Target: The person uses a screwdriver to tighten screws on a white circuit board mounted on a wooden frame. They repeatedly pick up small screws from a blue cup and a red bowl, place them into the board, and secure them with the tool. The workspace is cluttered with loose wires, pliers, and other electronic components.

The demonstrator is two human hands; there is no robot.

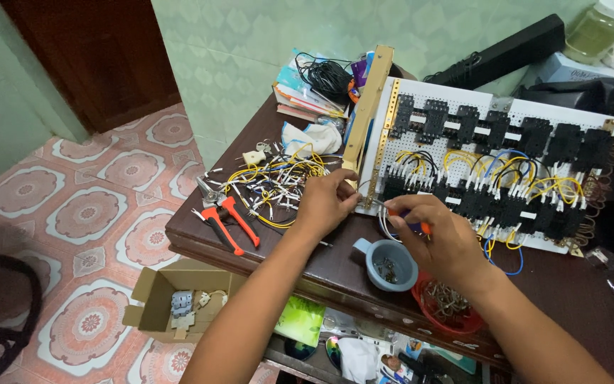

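Dark brown wood: the worktop I look down on, its near edge crossing the view on a slant.
Panel: white perforated board lying on the worktop, carrying two rows of black relay sockets joined by yellow, blue and black wires.
Left hand: my left hand rests at the board's lower left corner, fingers pinched together on a thin wire end there; I cannot tell exactly which wire.
Right hand: my right hand is clamped on a small screwdriver with an orange handle, held low against the board's bottom row, just beside the left hand.
Cup: grey-blue cup with small parts inside, on the worktop directly below both hands.
Bowl: red bowl of metal bits, touching the cup's right side, partly under my right wrist.
Loose wires: pile of cut yellow and white wires, left of my left hand.
Pliers: orange-handled pliers near the worktop's left edge.
Floor: open cardboard box on patterned tiles.
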